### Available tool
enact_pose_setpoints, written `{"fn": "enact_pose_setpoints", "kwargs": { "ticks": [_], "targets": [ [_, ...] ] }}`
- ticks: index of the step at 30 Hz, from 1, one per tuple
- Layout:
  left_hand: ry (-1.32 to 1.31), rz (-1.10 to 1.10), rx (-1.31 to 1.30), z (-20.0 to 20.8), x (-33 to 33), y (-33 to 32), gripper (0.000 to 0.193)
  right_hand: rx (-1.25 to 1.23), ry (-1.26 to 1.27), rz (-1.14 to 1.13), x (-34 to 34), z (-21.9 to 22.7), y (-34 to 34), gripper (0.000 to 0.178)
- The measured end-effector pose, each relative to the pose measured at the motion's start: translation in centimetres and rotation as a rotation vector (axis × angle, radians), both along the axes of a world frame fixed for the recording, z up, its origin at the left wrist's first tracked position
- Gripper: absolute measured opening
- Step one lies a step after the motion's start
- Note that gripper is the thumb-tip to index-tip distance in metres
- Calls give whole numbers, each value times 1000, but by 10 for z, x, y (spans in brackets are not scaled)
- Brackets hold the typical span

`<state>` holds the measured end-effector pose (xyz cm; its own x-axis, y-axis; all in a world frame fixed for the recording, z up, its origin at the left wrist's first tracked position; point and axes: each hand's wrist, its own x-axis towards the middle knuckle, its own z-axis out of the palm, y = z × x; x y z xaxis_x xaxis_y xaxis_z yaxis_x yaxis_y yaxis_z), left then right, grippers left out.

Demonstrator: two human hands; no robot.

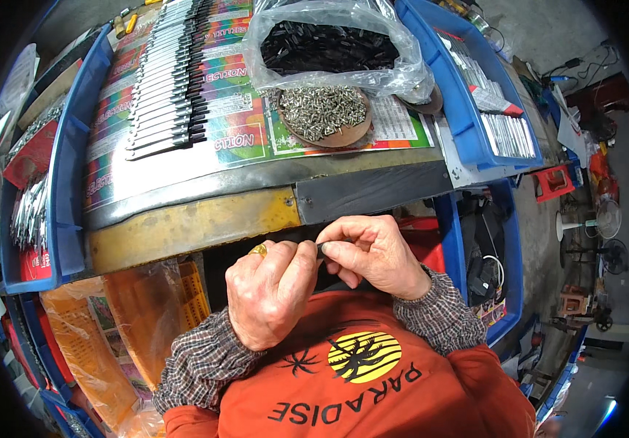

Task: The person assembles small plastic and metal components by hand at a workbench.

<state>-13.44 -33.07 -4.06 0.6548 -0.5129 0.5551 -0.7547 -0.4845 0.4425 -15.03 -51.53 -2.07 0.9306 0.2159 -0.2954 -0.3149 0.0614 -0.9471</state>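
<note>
Just in front of the table's near edge, my two hands meet at chest height. Thumb and forefinger of my right hand (373,252) are pinched on a small black piece (320,250), its shape mostly covered. Curled beside it is my left hand (271,288), a ring on one finger, with fingertips against the same piece. Beyond them a round brown dish (340,139) carries a heap of small silver pins (322,109). Behind it a clear plastic bag (413,69) lies open, full of small black parts (329,47). Many slim silver rods with black ends (159,109) lie in a row at left.
Blue bins stand on both sides: the left bin (73,168) holds metal parts, the right bin (468,109) silver rods. A worn yellow and black edge strip (197,223) runs along the table front. Below sit an orange plastic-lined crate (146,299) and another blue bin (508,255).
</note>
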Motion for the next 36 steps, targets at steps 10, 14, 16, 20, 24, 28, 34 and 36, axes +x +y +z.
{"fn": "enact_pose_setpoints", "kwargs": {
  "ticks": [10, 14, 16, 20, 24, 28, 34, 36],
  "targets": [
    [-69, 21, -88, -9, 10, -6, 26, -55, -52, -154, -5, -12, 16, 13],
    [-36, 32, -96, -5, 10, -5, 26, -59, -58, -86, -2, -9, 13, 14],
    [-24, 14, -102, -5, 10, -4, 27, -40, -65, -73, -1, -10, 11, 15],
    [62, 15, -100, -2, 8, -4, 27, -20, -60, -74, -2, -10, 11, 15],
    [28, 20, -83, -8, 7, -4, 26, -36, -61, -61, -3, -15, 11, 14],
    [-4, 36, -112, -14, 9, -5, 25, -57, -58, -68, -1, -21, 12, 15],
    [13, 21, -106, -9, 10, -4, 25, 95, -84, -10, -2, -22, 3, 23],
    [47, 22, -103, -6, 8, -3, 26, 132, -45, -37, -3, -22, 3, 25]
  ]
}}
